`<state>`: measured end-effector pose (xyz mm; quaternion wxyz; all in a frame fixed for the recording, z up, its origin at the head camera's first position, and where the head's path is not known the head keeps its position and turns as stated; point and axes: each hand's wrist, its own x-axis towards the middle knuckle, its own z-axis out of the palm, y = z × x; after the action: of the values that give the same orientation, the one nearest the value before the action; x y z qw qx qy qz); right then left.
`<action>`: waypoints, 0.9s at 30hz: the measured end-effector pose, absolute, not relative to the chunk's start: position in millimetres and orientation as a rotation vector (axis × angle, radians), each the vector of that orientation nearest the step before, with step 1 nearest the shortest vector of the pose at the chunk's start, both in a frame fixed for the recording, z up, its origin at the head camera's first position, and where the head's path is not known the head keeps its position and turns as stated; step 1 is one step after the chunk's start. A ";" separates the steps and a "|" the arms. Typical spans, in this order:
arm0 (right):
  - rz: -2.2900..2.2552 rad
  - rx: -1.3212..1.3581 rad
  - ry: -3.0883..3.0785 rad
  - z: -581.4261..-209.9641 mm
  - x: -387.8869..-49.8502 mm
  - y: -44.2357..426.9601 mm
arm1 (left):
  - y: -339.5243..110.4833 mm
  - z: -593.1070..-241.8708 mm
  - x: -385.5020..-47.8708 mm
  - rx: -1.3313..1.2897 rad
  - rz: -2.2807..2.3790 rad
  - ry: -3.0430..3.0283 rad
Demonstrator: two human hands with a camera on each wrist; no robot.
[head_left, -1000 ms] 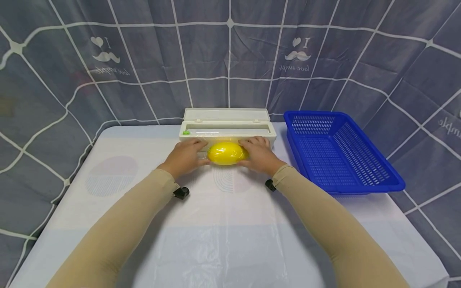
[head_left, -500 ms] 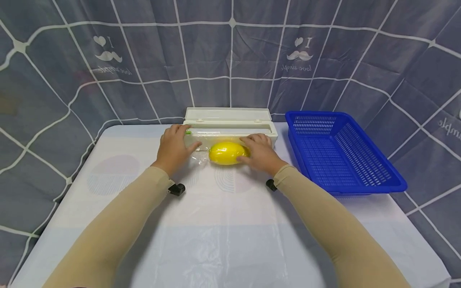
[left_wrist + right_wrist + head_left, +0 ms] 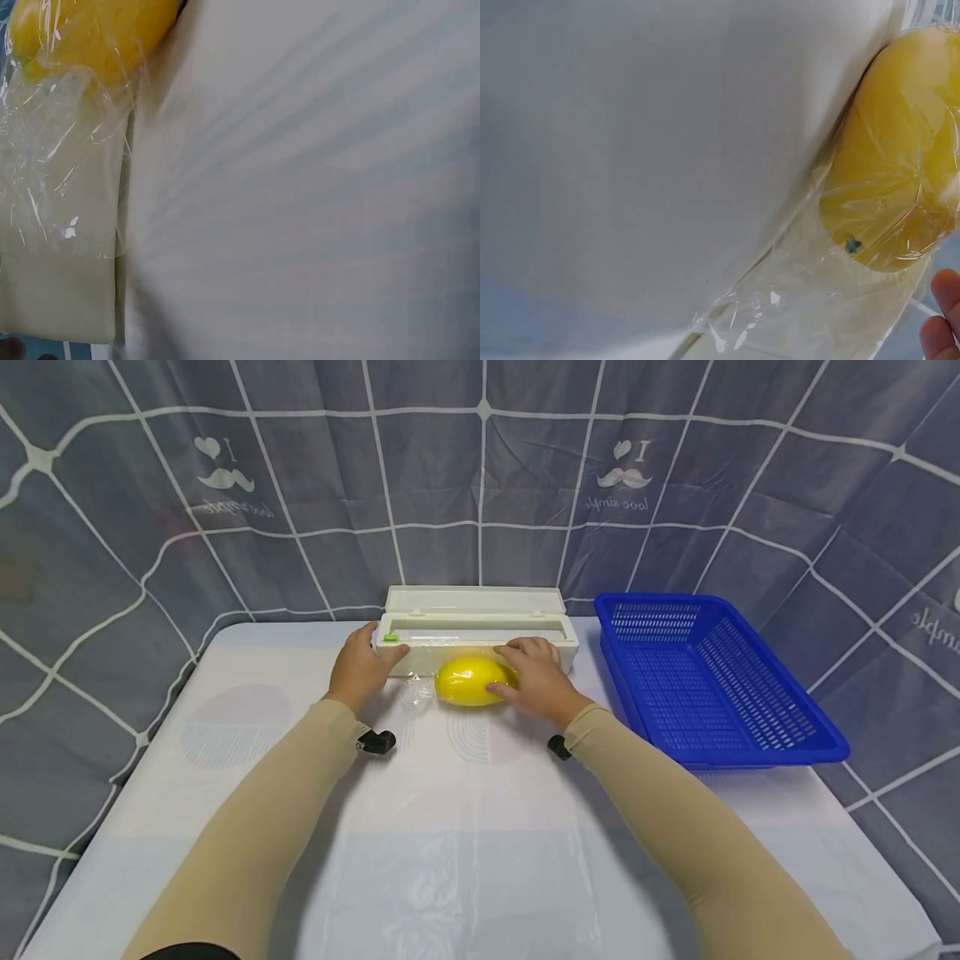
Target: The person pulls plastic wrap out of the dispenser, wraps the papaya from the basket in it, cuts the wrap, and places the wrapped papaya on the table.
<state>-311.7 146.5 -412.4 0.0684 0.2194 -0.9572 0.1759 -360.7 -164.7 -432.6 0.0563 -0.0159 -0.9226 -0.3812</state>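
Observation:
A yellow oval fruit with a small green stem mark lies wrapped in clear cling film, against the front of a white cling film dispenser. Its lid stands up, and film runs from the box over the fruit. My left hand holds the dispenser's left end, thumb on its front; in the left wrist view, dark fingertips show past that end. My right hand holds the fruit's right end, its thumb on the near side and fingers toward the box. The right palm side is hidden.
A blue plastic basket stands to the right on the white patterned tablecloth. A grey checked curtain hangs close behind the box and along both sides. A green slide cutter sits at the dispenser's left end.
My left hand has let go of the fruit's left side and moved left and back onto the dispenser's end. My right hand stays at the fruit, nearly unmoved.

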 end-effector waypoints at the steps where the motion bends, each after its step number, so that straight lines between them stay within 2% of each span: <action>1: 0.532 0.666 -2.878 -412.7 -311.7 145.9 | -164.4 -433.3 -361.4 -0.046 -1.161 -2.802; 15: 0.509 0.707 -2.857 -410.3 -315.6 133.9 | -162.5 -434.9 -362.0 -0.051 -1.274 -2.756; 27: 0.547 0.772 -2.876 -389.3 -335.6 89.3 | -165.7 -440.9 -365.3 -0.014 -1.298 -2.746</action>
<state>-335.6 89.3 -389.3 0.0571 0.2547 -0.9483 0.1804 -365.3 -165.7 -440.9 0.0521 -0.0045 -0.9028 -0.4269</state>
